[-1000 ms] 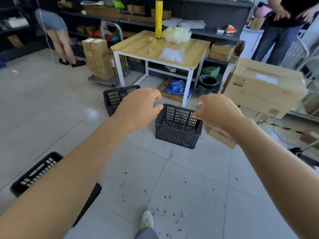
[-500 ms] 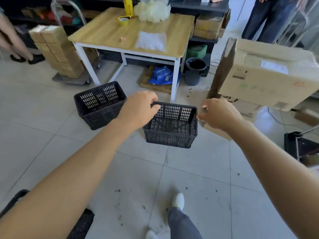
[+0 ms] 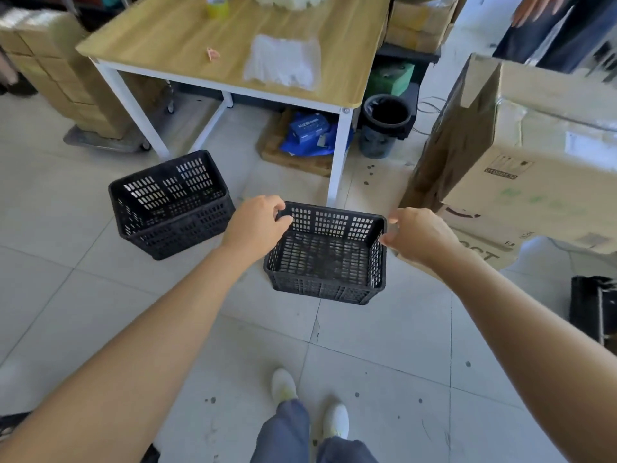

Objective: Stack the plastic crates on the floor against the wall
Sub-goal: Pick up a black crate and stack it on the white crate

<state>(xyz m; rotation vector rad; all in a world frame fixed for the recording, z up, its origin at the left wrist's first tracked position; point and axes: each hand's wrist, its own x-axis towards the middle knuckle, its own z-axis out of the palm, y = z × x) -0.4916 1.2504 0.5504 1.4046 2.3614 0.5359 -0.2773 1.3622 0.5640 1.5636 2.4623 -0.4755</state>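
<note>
A black plastic crate (image 3: 325, 262) sits on the tiled floor in front of my feet, open side up and with nothing in it. My left hand (image 3: 257, 223) grips its far left corner, fingers curled over the rim. On the other side my right hand (image 3: 419, 235) holds the right rim, fingertips and thumb curled against the edge. A second black crate (image 3: 170, 203) stands a little to the left, tilted toward me and apart from the first. My left arm hides most of a third dark crate (image 3: 10, 424) at the bottom left.
A wooden table with white legs (image 3: 338, 162) stands just behind the crates, with a black bin (image 3: 384, 127) and blue bags under it. A large cardboard box (image 3: 534, 155) is close on the right, a trolley of cartons (image 3: 66, 81) at the left, a person (image 3: 551, 25) top right.
I have stepped closer and leaned down. Both hands moved from just above the near crate to its left and right rims. The crate has stayed on the floor.
</note>
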